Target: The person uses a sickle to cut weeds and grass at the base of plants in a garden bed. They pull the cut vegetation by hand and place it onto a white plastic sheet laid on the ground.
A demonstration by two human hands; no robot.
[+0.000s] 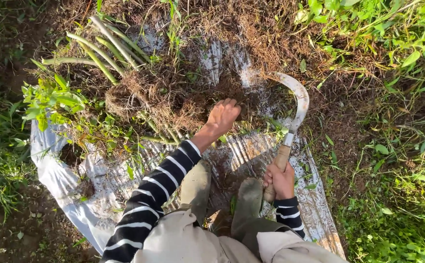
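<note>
Dry grass [173, 100] lay in a tangled brown clump on the silver plastic sheet [56, 170], just above the person's knees in the picture. It looked light, soft and loose, so it would probably come apart in the fingers unless it was taken low, close to the matted roots where the stems are bound together. The left hand [223, 116] was closed on a tuft at the right edge of this clump, the fingers curled into the stalks.

The sickle [297, 104] stood just right of the clump. The right hand [280, 180] was wrapped tightly around its wooden handle, and the curved blade arched up and over toward the left hand (the tip seemed near the held tuft, but whether it touched the grass I could not tell). The blade looked stiff and sharp, and the fingers of the left hand were near to its path.

Thick green cut stems [100, 48] lay above and left of the clump, and leafy green weeds [52, 102] pressed on its left side. Right of the clump was bare brown soil, which gave the sickle the most open room to swing. The sheet's crumpled edge ran below and left of the clump.
</note>
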